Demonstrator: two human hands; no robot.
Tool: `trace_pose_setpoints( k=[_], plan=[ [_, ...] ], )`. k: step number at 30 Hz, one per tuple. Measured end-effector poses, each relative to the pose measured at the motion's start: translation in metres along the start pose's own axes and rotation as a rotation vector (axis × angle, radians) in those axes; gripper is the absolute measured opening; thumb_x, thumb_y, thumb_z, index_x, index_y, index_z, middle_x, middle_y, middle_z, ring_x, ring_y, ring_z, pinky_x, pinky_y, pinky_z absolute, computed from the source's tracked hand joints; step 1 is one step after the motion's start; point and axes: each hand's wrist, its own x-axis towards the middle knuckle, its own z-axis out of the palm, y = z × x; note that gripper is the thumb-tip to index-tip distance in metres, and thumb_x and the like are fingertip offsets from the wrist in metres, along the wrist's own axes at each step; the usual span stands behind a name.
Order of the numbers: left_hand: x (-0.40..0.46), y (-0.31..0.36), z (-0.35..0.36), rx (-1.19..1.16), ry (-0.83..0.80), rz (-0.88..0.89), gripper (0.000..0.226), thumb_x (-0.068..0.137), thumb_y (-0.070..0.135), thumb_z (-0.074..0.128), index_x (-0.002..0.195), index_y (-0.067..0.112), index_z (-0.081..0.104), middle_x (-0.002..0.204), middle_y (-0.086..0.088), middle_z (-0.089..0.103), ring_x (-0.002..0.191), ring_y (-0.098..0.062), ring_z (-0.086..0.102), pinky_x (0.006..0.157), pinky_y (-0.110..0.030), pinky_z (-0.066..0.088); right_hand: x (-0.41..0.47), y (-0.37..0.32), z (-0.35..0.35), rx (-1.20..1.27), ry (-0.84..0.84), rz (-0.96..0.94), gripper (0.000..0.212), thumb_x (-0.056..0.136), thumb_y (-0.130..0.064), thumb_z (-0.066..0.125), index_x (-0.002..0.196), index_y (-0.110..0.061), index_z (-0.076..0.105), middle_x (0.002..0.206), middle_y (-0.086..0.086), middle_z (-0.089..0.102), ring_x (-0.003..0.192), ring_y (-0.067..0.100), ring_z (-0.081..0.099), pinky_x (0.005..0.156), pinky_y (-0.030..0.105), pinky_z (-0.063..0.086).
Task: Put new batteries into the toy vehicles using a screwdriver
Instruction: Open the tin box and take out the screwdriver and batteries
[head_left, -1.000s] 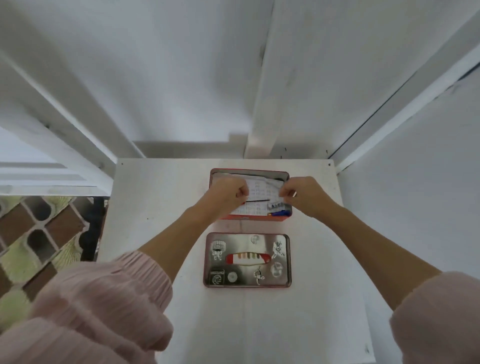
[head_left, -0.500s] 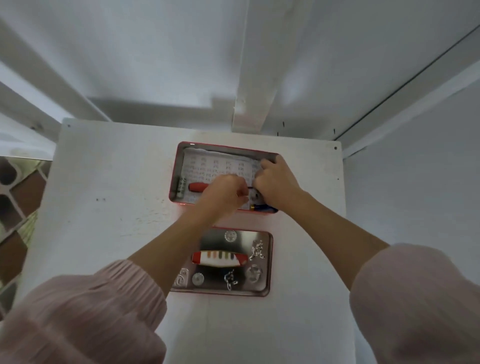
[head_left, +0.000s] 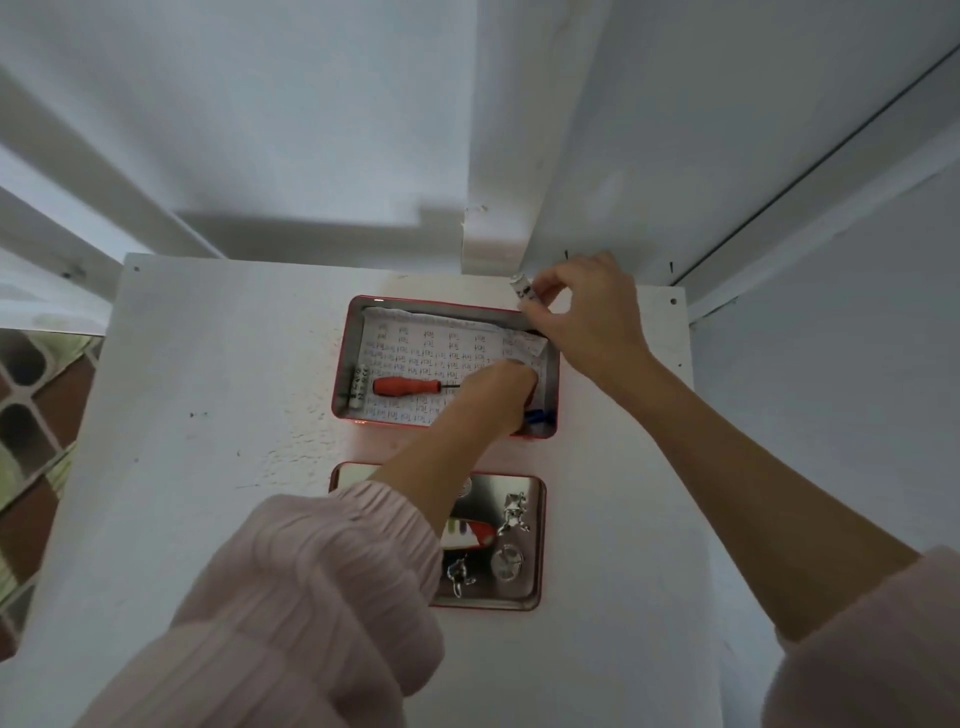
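Note:
An open red tin (head_left: 345, 358) sits on the white table, lined with printed paper (head_left: 431, 345). Inside lie a red-handled screwdriver (head_left: 405, 387) and white batteries (head_left: 358, 387) at the tin's left end. My right hand (head_left: 587, 317) is lifted over the tin's far right corner, pinching a white battery (head_left: 523, 288). My left hand (head_left: 493, 392) reaches into the tin's right part, fingers curled down on the paper beside something blue (head_left: 537, 415); what it grips is hidden. No toy vehicle is in view.
The tin's lid (head_left: 527, 551) lies upside down nearer to me, partly under my left sleeve. The white table (head_left: 208, 441) stands against a white wall; patterned floor tiles (head_left: 31, 426) show past its left edge.
My right hand has come up out of the tin with a white battery. The left hand has slid right inside the tin. The camera has moved closer.

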Motion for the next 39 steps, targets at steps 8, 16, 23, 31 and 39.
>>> trace_pose_setpoints(
  k=[8,16,23,31,39],
  plan=[
    [-0.039,-0.021,-0.041,-0.554,0.143,-0.093,0.008,0.087,0.013,0.066,0.093,0.009,0.061,0.089,-0.004,0.063,0.078,-0.014,0.059,0.071,-0.020,0.049,-0.004,-0.014,-0.005,0.540,-0.110,0.317,0.015,0.077,-0.008,0.071,0.080,-0.016,0.059,0.081,-0.002,0.064,0.074,0.008,0.061,0.071,0.014,0.049],
    [-0.119,-0.104,-0.084,-1.172,0.364,-0.267,0.031,0.093,-0.008,0.032,0.098,0.013,0.055,0.096,-0.009,0.059,0.084,-0.017,0.060,0.070,-0.028,0.058,-0.015,-0.064,0.068,0.341,-0.632,0.184,0.024,0.093,-0.006,0.046,0.106,-0.023,0.057,0.101,-0.002,0.054,0.076,0.026,0.053,0.065,0.033,0.044],
    [-0.137,-0.132,-0.082,-1.383,0.466,-0.275,0.035,0.075,-0.018,0.032,0.092,0.009,0.048,0.070,-0.009,0.046,0.057,-0.017,0.043,0.055,-0.026,0.038,-0.008,-0.074,0.126,-0.298,-0.592,-0.116,0.061,0.074,-0.043,0.072,0.128,-0.028,0.048,0.130,0.007,0.038,0.125,0.026,0.031,0.099,0.040,0.032],
    [-0.142,-0.142,-0.087,-1.338,0.497,-0.265,0.037,0.057,0.003,0.042,0.093,0.011,0.049,0.066,-0.007,0.046,0.054,-0.014,0.041,0.053,-0.024,0.038,-0.005,-0.078,0.145,-0.373,-0.485,-0.227,0.057,0.075,-0.047,0.070,0.121,-0.020,0.052,0.126,0.005,0.047,0.122,0.025,0.036,0.095,0.038,0.032],
    [-0.110,-0.123,-0.068,-0.826,0.436,-0.220,0.022,0.084,-0.001,0.061,0.098,0.015,0.053,0.073,0.001,0.053,0.058,-0.005,0.046,0.054,-0.017,0.045,-0.007,-0.066,0.096,0.424,-0.384,0.147,0.036,0.069,-0.027,0.078,0.095,-0.017,0.056,0.092,-0.002,0.055,0.082,0.009,0.053,0.067,0.018,0.046]
  ],
)
